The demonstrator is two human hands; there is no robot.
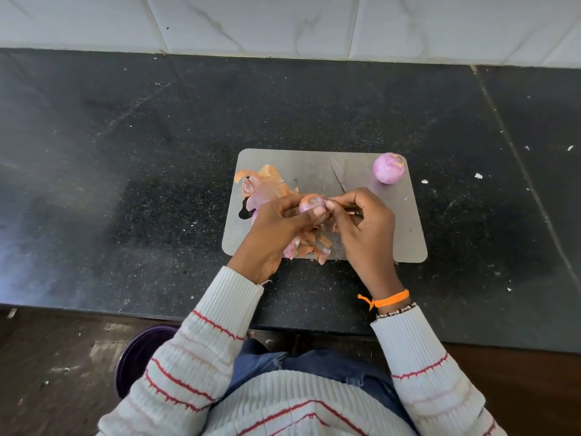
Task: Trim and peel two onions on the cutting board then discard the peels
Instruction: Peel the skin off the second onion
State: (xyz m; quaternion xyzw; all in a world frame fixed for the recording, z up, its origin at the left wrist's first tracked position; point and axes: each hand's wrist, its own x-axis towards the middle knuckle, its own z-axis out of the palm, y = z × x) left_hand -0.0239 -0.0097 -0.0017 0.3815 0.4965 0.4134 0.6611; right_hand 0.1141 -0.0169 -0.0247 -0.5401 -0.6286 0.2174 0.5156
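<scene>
A grey cutting board (405, 234) lies on the black counter. My left hand (276, 228) grips a small purple onion (309, 203) just above the board's middle. My right hand (361, 228) pinches at the onion's right side, fingers curled. A knife (339, 176) lies on the board behind my hands, its handle hidden by my right hand. A peeled purple onion (389, 168) rests at the board's far right corner. Orange and pink peels (267, 184) lie on the board's left side, and more peels (311, 245) lie under my hands at the front edge.
The black stone counter (141, 184) runs all round the board, with white crumbs at the right. A tiled wall (283, 23) stands behind it. A purple bin (141, 350) sits on the floor at my lower left.
</scene>
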